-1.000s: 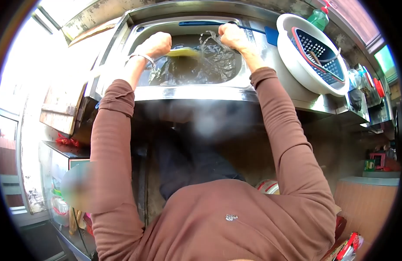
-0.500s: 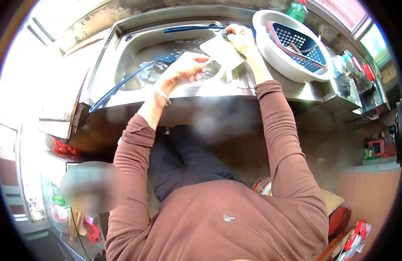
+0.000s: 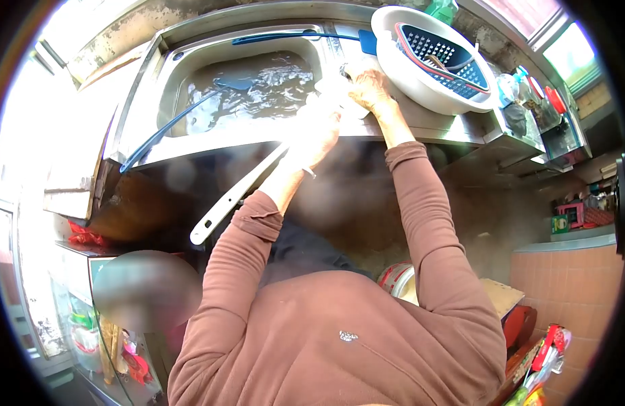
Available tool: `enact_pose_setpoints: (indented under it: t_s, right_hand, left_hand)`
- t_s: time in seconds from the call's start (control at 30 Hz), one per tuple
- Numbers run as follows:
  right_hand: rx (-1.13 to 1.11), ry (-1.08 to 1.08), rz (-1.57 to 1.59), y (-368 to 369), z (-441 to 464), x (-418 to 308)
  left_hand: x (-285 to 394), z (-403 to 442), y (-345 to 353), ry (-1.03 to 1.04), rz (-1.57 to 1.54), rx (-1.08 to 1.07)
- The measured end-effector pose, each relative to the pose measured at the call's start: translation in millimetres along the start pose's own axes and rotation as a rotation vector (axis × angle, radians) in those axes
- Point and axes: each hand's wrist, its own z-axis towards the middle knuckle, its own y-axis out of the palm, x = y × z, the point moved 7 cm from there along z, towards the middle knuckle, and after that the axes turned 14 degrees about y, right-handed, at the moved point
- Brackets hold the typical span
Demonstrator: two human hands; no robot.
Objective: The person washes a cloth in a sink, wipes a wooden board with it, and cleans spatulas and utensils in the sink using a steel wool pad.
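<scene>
My left hand (image 3: 318,139), partly washed out by glare, is closed round a white spatula. Its long white handle (image 3: 239,193), with a hole at the end, slants down left past the sink's front edge. My right hand (image 3: 371,89) is closed at the spatula's other end, right of the basin. A bit of a dark scouring pad (image 3: 344,70) shows at its fingertips; the rest is hidden. A blue spatula (image 3: 167,132) leans over the near-left rim, its head in the water. Another blue spatula (image 3: 368,42) lies along the back rim.
The metal sink (image 3: 174,84) holds rippling water. To its right stands a white basin (image 3: 387,68) with a blue perforated basket (image 3: 455,78) inside. Several jars (image 3: 539,98) stand further right, and a green bottle (image 3: 442,9) is behind the basin.
My left hand has moved right and nearer to me, and the spatula's long handle now shows below it. My right hand has come lower, closer to the left. The view has shifted slightly.
</scene>
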Motion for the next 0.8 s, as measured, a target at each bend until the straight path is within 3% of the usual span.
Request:
enact_pose_setpoints:
  t_s: [0.03, 0.1, 0.17, 0.3, 0.37, 0.47, 0.7, 0.77, 0.8]
  right_hand:
    - [-0.042, 0.013, 0.033, 1, -7, -1]
    - [-0.125, 0.047, 0.100, -4, -28, -7]
    - [-0.005, -0.035, 0.308, -21, -58, -15]
    - [-0.009, -0.035, 0.384, -32, -66, -23]
    - [-0.073, 0.016, 0.319, -30, -44, -31]
    - [-0.098, 0.090, 0.248, 3, 0, -24]
    - [0.062, 0.272, 0.068, 5, 37, -6]
    - [0.079, 0.148, 0.145, 14, 23, -7]
    - [0.084, 0.087, 0.183, 9, 13, -13]
  left_hand:
    - [5, -2, 0, 0.089, 0.033, 0.077]
    - [9, 4, -10, 0.068, -0.058, 0.091]
    - [3, 9, -11, -0.148, -0.310, -0.042]
    - [-13, 0, 24, -0.239, -0.069, -0.185]
    - [-16, -1, 28, -0.221, -0.045, -0.187]
    - [-15, 0, 23, -0.113, -0.146, -0.002]
    - [-12, -4, 11, -0.282, -0.317, -0.007]
    - [-9, -5, 1, -0.320, -0.360, 0.100]
    - [-10, -4, 4, -0.287, -0.262, 0.047]
